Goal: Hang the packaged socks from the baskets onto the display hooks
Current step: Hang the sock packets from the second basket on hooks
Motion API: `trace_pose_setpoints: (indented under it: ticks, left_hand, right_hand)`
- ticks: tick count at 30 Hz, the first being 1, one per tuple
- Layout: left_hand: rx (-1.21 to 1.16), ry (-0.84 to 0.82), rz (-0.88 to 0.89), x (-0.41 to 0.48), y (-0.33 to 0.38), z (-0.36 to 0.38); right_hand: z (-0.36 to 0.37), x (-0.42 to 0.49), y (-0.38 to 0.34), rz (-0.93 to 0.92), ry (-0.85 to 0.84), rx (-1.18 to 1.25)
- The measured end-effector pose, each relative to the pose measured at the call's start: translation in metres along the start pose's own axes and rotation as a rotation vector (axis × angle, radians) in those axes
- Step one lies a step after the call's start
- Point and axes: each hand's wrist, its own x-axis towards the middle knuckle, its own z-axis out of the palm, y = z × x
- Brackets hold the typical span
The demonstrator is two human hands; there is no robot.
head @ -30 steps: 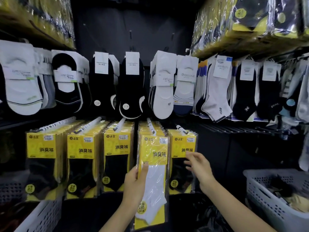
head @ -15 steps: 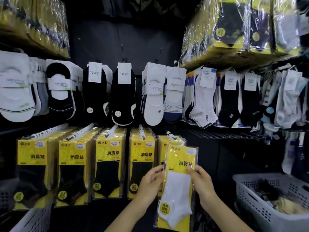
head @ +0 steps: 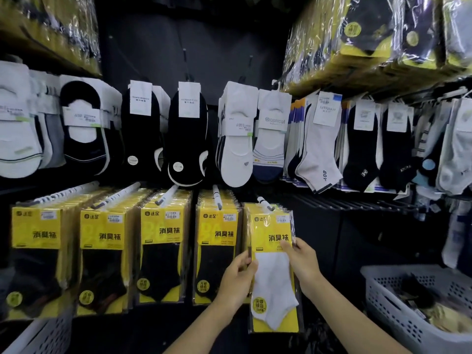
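Observation:
A yellow pack with a white sock (head: pixel 274 284) hangs upright in front of the rightmost hook (head: pixel 265 203) of the lower row, its top edge just under the hook's tip. My left hand (head: pixel 236 282) pinches the pack's left edge at mid height. My right hand (head: pixel 302 263) grips the right edge, thumb across the yellow card. Whether the pack's hole sits on the hook I cannot tell. Other yellow packs with black socks (head: pixel 161 251) fill the neighbouring hooks to the left.
A white perforated basket (head: pixel 398 320) with dark and yellow packs stands at the lower right. Another white basket (head: pixel 43 335) shows at the lower left. Loose socks on cards (head: pixel 187 134) hang in the row above; wrapped yellow bundles (head: pixel 370 34) sit on the upper shelves.
The white-sock pack went from the fourth hook's column to the rightmost hook and rose toward its tip. My right hand, free a second ago, now holds its right edge.

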Motion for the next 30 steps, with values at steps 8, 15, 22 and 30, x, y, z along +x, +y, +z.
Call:
trace_pose_setpoints:
  ticks: [8,15,22,30]
  left_hand:
    - [0.130,0.003,-0.050,-0.002,-0.037,-0.018]
    - [0.340,0.065,-0.156,-0.072,-0.128,-0.078]
    - [0.290,0.278,-0.528,-0.184,-0.248,-0.131]
    - [0.364,0.267,-1.023,-0.277,-0.352,-0.156]
  right_hand:
    - [0.002,-0.010,0.037,0.135,0.278,0.000]
    - [0.005,-0.097,0.110,0.257,0.030,-0.121]
    - [0.038,-0.201,0.251,0.636,-0.369,-0.508]
    - [0.035,-0.270,0.339,0.967,-0.380,-0.599]
